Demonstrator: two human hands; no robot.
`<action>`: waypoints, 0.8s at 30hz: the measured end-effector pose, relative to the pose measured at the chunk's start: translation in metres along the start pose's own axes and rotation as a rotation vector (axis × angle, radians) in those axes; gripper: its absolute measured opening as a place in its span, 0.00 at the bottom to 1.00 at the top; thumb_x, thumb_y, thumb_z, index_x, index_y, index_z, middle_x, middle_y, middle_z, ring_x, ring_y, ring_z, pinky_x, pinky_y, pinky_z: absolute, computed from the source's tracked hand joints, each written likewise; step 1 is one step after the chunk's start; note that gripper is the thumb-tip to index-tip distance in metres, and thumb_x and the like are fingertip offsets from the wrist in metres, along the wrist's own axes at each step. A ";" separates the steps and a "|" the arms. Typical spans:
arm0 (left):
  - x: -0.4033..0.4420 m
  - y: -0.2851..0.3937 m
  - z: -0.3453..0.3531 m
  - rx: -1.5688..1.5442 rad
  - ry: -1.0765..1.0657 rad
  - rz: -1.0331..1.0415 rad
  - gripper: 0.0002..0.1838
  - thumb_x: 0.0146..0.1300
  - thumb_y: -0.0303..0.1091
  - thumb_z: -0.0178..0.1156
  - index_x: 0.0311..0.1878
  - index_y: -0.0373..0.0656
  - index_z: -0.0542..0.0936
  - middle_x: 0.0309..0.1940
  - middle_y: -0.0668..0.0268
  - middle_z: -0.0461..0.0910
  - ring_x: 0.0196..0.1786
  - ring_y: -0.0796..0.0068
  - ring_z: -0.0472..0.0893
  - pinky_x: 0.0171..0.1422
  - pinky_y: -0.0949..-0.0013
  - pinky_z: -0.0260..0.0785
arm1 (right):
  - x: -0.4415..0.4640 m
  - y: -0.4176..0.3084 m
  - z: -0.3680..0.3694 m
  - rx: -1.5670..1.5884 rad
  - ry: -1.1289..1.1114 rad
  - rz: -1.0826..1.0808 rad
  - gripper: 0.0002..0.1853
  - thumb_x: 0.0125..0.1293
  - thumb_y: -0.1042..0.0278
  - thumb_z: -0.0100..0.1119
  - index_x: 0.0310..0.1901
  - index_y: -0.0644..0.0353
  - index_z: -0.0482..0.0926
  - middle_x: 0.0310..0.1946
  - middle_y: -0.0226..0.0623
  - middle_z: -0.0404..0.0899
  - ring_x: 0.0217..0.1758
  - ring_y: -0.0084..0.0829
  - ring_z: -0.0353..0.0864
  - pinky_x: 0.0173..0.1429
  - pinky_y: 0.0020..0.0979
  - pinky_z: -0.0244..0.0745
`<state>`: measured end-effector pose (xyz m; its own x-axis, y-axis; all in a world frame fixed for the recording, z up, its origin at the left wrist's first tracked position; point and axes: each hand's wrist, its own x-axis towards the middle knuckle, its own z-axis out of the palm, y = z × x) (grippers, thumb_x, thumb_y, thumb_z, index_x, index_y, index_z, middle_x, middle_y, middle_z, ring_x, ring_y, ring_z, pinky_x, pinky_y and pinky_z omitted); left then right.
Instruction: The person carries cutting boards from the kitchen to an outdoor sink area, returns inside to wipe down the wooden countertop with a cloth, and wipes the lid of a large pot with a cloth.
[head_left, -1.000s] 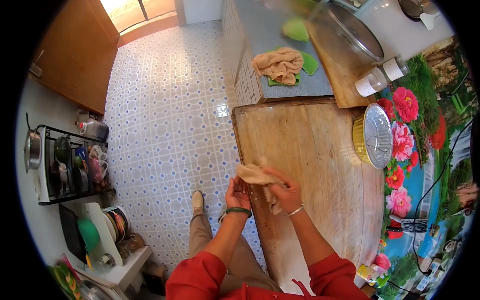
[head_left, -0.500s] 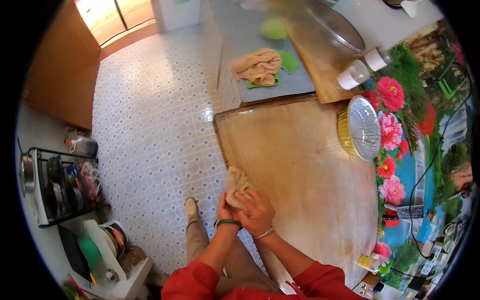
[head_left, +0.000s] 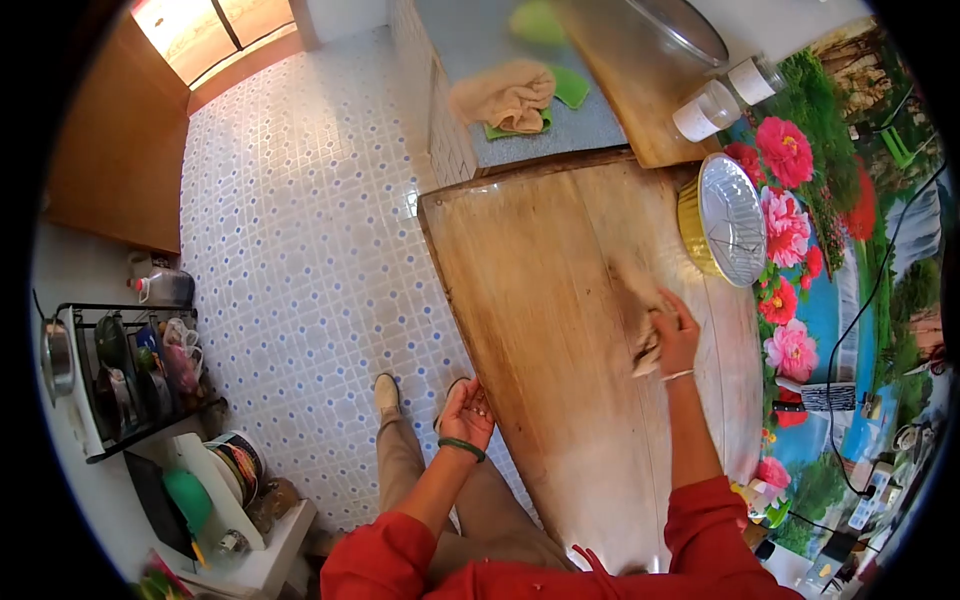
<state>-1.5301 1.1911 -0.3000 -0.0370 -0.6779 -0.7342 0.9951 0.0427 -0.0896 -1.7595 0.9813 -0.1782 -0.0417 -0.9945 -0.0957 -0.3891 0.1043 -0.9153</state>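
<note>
My right hand (head_left: 677, 338) grips a beige cloth (head_left: 645, 345) over the right part of the wooden table (head_left: 540, 300); the cloth is blurred by motion. My left hand (head_left: 467, 415) is palm up beside the table's left edge, with its fingers partly curled and nothing visible in it. A green band circles the left wrist. Beyond my right hand, near the wall side of the table, stands a gold and silver foil bowl (head_left: 735, 220).
Another beige cloth (head_left: 515, 97) lies on green cloths on the grey counter (head_left: 590, 140). Two labelled jars (head_left: 706, 112) stand on a wooden board by the counter. A cleaver (head_left: 825, 397) is at the flowered wall covering. A black rack (head_left: 135, 380) is at the left.
My hands have come apart. My right hand has moved right over the table with the cloth, while my left hand has let go of it and stays near the table's left edge.
</note>
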 end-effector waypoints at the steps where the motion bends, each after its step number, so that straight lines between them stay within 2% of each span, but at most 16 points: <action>1: -0.005 -0.002 0.000 0.002 0.002 -0.009 0.15 0.61 0.40 0.52 0.42 0.39 0.76 0.37 0.65 0.78 0.39 0.74 0.76 0.47 0.73 0.69 | 0.005 0.021 -0.017 -0.004 0.007 0.004 0.18 0.49 0.78 0.55 0.45 0.61 0.76 0.39 0.32 0.76 0.39 0.22 0.74 0.42 0.22 0.69; 3: -0.016 -0.005 0.001 0.087 -0.006 -0.053 0.14 0.60 0.41 0.53 0.40 0.40 0.78 0.33 0.67 0.78 0.36 0.75 0.75 0.45 0.74 0.69 | 0.003 0.062 -0.041 -0.606 0.167 -0.314 0.18 0.50 0.78 0.54 0.45 0.59 0.76 0.45 0.38 0.74 0.47 0.29 0.73 0.48 0.26 0.68; 4: -0.019 -0.007 -0.004 0.090 -0.005 -0.060 0.14 0.60 0.41 0.53 0.40 0.40 0.78 0.33 0.67 0.78 0.36 0.75 0.75 0.45 0.74 0.69 | -0.009 0.062 -0.035 -0.610 0.172 -0.309 0.18 0.50 0.78 0.54 0.45 0.59 0.76 0.45 0.38 0.74 0.47 0.29 0.73 0.48 0.26 0.68; 5: -0.023 -0.008 -0.009 0.096 -0.010 -0.114 0.14 0.60 0.41 0.53 0.40 0.40 0.78 0.32 0.68 0.78 0.35 0.75 0.74 0.45 0.74 0.69 | -0.025 0.066 -0.021 -0.424 0.181 -0.263 0.18 0.50 0.76 0.54 0.45 0.57 0.76 0.46 0.40 0.73 0.50 0.33 0.71 0.50 0.28 0.67; 7: -0.025 -0.010 -0.026 0.109 -0.012 -0.175 0.13 0.60 0.41 0.53 0.40 0.41 0.78 0.31 0.68 0.78 0.34 0.75 0.74 0.44 0.74 0.69 | -0.053 0.070 0.006 -0.480 0.160 -0.364 0.18 0.49 0.74 0.54 0.45 0.55 0.77 0.47 0.43 0.72 0.52 0.38 0.69 0.54 0.33 0.66; 8: -0.023 -0.010 -0.039 0.088 -0.062 -0.232 0.13 0.60 0.40 0.54 0.39 0.41 0.78 0.31 0.68 0.78 0.34 0.75 0.74 0.44 0.74 0.69 | -0.072 0.073 0.019 -0.725 0.134 -0.501 0.18 0.48 0.73 0.54 0.45 0.54 0.77 0.46 0.44 0.73 0.53 0.40 0.69 0.55 0.35 0.65; 10: -0.016 -0.012 -0.052 0.075 -0.123 -0.305 0.12 0.59 0.40 0.54 0.38 0.42 0.78 0.32 0.68 0.78 0.34 0.75 0.74 0.45 0.73 0.69 | -0.119 0.041 0.063 -0.751 0.033 -0.521 0.20 0.46 0.72 0.50 0.44 0.52 0.78 0.44 0.45 0.73 0.47 0.44 0.71 0.50 0.41 0.67; 12: -0.014 -0.016 -0.058 0.192 0.036 -0.295 0.13 0.60 0.42 0.53 0.41 0.43 0.76 0.36 0.65 0.77 0.37 0.71 0.75 0.46 0.70 0.68 | -0.165 0.013 0.097 -0.683 -0.078 -0.572 0.20 0.45 0.73 0.52 0.43 0.50 0.78 0.42 0.42 0.74 0.45 0.40 0.73 0.47 0.39 0.69; 14: -0.029 -0.015 -0.042 0.366 -0.023 -0.322 0.16 0.61 0.44 0.50 0.46 0.44 0.73 0.42 0.63 0.75 0.43 0.66 0.74 0.50 0.66 0.68 | -0.204 -0.007 0.122 -0.602 -0.175 -0.586 0.20 0.44 0.73 0.54 0.43 0.47 0.79 0.39 0.40 0.75 0.42 0.37 0.74 0.43 0.36 0.71; 15: -0.033 -0.012 -0.041 0.418 -0.055 -0.346 0.16 0.61 0.44 0.50 0.46 0.43 0.72 0.42 0.63 0.75 0.44 0.66 0.74 0.50 0.66 0.68 | -0.218 -0.014 0.129 -0.536 -0.210 -0.540 0.20 0.44 0.72 0.54 0.43 0.48 0.79 0.39 0.39 0.75 0.41 0.37 0.74 0.43 0.36 0.71; 17: -0.041 -0.004 -0.047 0.465 -0.134 -0.401 0.16 0.61 0.43 0.50 0.46 0.42 0.72 0.43 0.62 0.75 0.45 0.66 0.75 0.51 0.66 0.68 | -0.237 -0.023 0.130 -0.432 -0.317 -0.500 0.20 0.45 0.72 0.55 0.44 0.50 0.78 0.44 0.38 0.75 0.45 0.37 0.73 0.49 0.34 0.69; 18: -0.045 0.000 -0.053 0.475 -0.169 -0.425 0.17 0.61 0.43 0.50 0.47 0.42 0.72 0.43 0.62 0.75 0.46 0.66 0.75 0.51 0.67 0.68 | -0.245 -0.023 0.126 -0.453 -0.275 -0.487 0.20 0.45 0.72 0.55 0.44 0.50 0.78 0.44 0.38 0.75 0.45 0.37 0.73 0.49 0.34 0.69; 20: -0.051 0.007 -0.064 0.490 -0.241 -0.473 0.17 0.62 0.43 0.49 0.47 0.41 0.72 0.44 0.61 0.75 0.47 0.66 0.75 0.52 0.67 0.69 | -0.259 -0.026 0.121 0.054 -0.438 -0.124 0.20 0.49 0.73 0.56 0.47 0.53 0.77 0.49 0.37 0.73 0.50 0.34 0.72 0.57 0.31 0.64; 21: -0.052 0.011 -0.068 0.492 -0.290 -0.497 0.18 0.62 0.43 0.49 0.48 0.41 0.72 0.44 0.61 0.75 0.47 0.66 0.75 0.53 0.67 0.69 | -0.262 -0.025 0.110 0.251 -0.491 0.051 0.19 0.51 0.70 0.57 0.48 0.55 0.76 0.50 0.37 0.73 0.54 0.32 0.69 0.59 0.31 0.61; 23: -0.053 0.012 -0.073 0.505 -0.375 -0.542 0.18 0.62 0.43 0.49 0.48 0.40 0.72 0.45 0.60 0.75 0.48 0.66 0.75 0.54 0.67 0.69 | -0.268 -0.030 0.075 0.490 -0.339 0.206 0.19 0.52 0.73 0.56 0.49 0.56 0.75 0.48 0.33 0.74 0.52 0.26 0.70 0.58 0.29 0.63; 24: -0.052 0.010 -0.071 0.533 -0.322 -0.557 0.19 0.62 0.43 0.48 0.48 0.39 0.72 0.45 0.60 0.75 0.49 0.66 0.75 0.54 0.67 0.69 | -0.275 -0.017 0.055 0.473 -0.233 0.261 0.21 0.52 0.77 0.55 0.51 0.58 0.74 0.46 0.31 0.75 0.49 0.21 0.70 0.55 0.26 0.66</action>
<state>-1.5245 1.2794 -0.3105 -0.5889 -0.6773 -0.4409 0.7523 -0.6588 0.0071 -1.6910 1.2529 -0.1572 0.1434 -0.9154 -0.3762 0.0621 0.3877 -0.9197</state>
